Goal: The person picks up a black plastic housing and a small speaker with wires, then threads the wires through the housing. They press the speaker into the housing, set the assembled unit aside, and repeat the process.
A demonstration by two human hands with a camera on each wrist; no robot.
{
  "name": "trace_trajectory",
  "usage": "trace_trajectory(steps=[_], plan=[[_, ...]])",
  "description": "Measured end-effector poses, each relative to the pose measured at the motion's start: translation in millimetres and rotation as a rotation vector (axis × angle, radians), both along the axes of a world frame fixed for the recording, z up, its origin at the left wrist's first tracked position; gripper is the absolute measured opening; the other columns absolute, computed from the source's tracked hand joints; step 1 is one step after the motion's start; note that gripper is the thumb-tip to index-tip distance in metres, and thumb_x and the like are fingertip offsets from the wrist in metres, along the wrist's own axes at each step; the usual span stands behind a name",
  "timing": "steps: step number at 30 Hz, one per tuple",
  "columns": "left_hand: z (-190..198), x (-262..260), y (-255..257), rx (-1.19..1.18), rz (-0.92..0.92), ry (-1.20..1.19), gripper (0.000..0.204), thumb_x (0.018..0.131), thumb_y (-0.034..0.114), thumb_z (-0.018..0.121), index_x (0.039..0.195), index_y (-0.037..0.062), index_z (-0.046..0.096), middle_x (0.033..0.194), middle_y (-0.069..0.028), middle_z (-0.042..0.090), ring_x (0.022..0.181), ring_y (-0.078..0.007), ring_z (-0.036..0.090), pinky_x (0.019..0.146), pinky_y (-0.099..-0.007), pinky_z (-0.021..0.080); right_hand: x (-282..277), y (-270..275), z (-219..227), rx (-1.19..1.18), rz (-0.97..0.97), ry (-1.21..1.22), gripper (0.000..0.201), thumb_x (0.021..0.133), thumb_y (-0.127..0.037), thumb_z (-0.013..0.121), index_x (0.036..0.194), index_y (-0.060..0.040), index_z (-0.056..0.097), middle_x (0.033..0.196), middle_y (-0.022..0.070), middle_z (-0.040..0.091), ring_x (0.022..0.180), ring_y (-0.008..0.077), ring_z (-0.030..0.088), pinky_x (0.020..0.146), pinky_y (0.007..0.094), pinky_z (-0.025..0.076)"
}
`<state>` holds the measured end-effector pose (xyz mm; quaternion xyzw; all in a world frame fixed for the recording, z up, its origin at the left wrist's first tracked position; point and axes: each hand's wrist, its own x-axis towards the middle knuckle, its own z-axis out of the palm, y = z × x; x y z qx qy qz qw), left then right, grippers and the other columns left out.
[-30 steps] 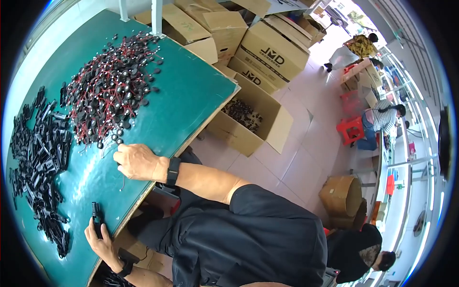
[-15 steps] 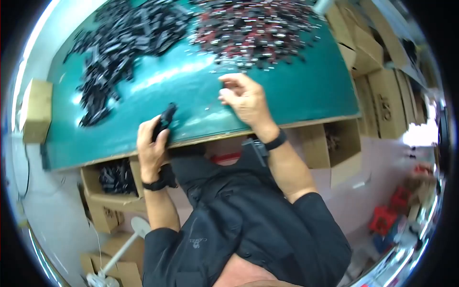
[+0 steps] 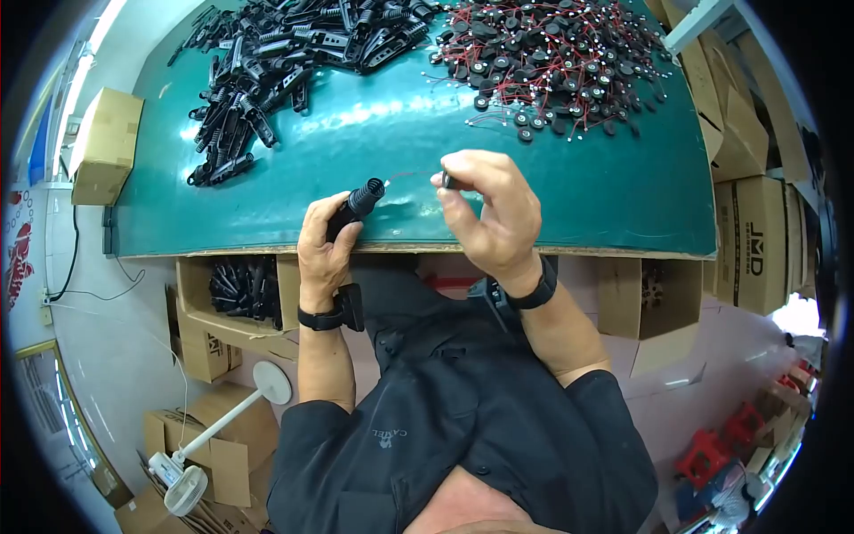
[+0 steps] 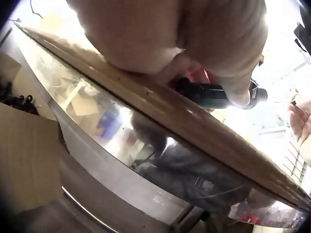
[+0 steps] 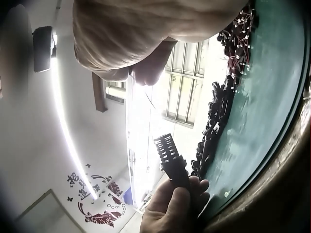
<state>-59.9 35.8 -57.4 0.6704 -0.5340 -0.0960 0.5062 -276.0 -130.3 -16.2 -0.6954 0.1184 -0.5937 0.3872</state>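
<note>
Head view showed the left hand [image 3: 322, 245] gripping a black ribbed housing [image 3: 357, 203] above the near edge of the green table [image 3: 578, 196], held higher than half a second before. The right hand [image 3: 491, 214] had left the tabletop and pinched a small black disc [image 3: 447, 181], its thin red wire [image 3: 411, 173] running to the housing. Behind lay a pile of black housings [image 3: 267, 62] and a heap of red-wired discs [image 3: 551, 58].
</note>
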Motion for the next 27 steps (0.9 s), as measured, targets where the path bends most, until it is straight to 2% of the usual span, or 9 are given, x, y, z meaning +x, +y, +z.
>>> trace_trajectory(steps=[1,4,8,16,25,27], plan=[[-3.2,1.4,1.1,0.003,0.004,-0.003,0.045,0.091,0.002,0.082,0.134,0.001,0.07,0.123,-0.0146,0.071,0.113,-0.0276,0.069,0.102,-0.0372,0.054,-0.2,2.1,3.7,0.003,0.004,-0.003,0.027,0.094,0.006,0.076,0.12,0.0016,0.07,0.113,0.0145,0.073,0.093,0.0216,0.077,0.08,0.0327,0.065],[-12.6,5.8,6.1,-0.006,-0.039,0.137,0.047,0.092,0.001,0.081,0.137,0.0004,0.066,0.129,-0.0142,0.07,0.116,-0.0257,0.068,0.105,-0.0373,0.053,-0.5,9.0,10.4,-0.228,-0.056,0.02,0.031,0.09,0.006,0.078,0.119,0.0004,0.07,0.115,0.0172,0.072,0.091,0.0274,0.077,0.08,0.0345,0.065],[-16.5,4.9,6.4,-0.041,-0.087,0.288,0.047,0.095,-0.001,0.08,0.138,0.0004,0.063,0.134,-0.0146,0.068,0.123,-0.0266,0.068,0.11,-0.0385,0.052,3.9,19.6,3.7,-0.353,-0.024,0.01,0.035,0.085,0.007,0.08,0.118,-0.0004,0.071,0.116,0.0177,0.072,0.091,0.0308,0.077,0.077,0.0357,0.066],[-12.2,2.1,5.9,-0.063,-0.118,0.253,0.044,0.098,-0.001,0.078,0.138,0.0013,0.061,0.136,-0.016,0.068,0.137,-0.0332,0.064,0.117,-0.0441,0.05,4.0,27.8,-1.3,-0.43,0.115,-0.057,0.038,0.078,0.008,0.083,0.114,-0.0013,0.072,0.119,0.0178,0.071,0.092,0.0296,0.076,0.075,0.0372,0.066],[-14.6,6.2,3.9,-0.118,-0.169,0.207,0.044,0.098,-0.001,0.078,0.138,0.0034,0.061,0.138,-0.0156,0.068,0.14,-0.036,0.062,0.118,-0.0452,0.049,10.0,31.9,-10.0,-0.419,0.135,-0.052,0.033,0.081,0.005,0.081,0.113,-0.001,0.073,0.12,0.0188,0.07,0.091,0.0297,0.076,0.077,0.038,0.067],[-14.5,7.1,5.1,-0.102,-0.185,0.198,0.046,0.097,-0.007,0.073,0.139,0.0039,0.059,0.14,-0.0161,0.067,0.14,-0.036,0.061,0.122,-0.0516,0.044,13.0,33.9,-10.2,-0.405,0.133,-0.057,0.032,0.084,-0.001,0.078,0.116,-0.0019,0.072,0.117,0.0157,0.07,0.092,0.0282,0.076,0.079,0.0379,0.067]])
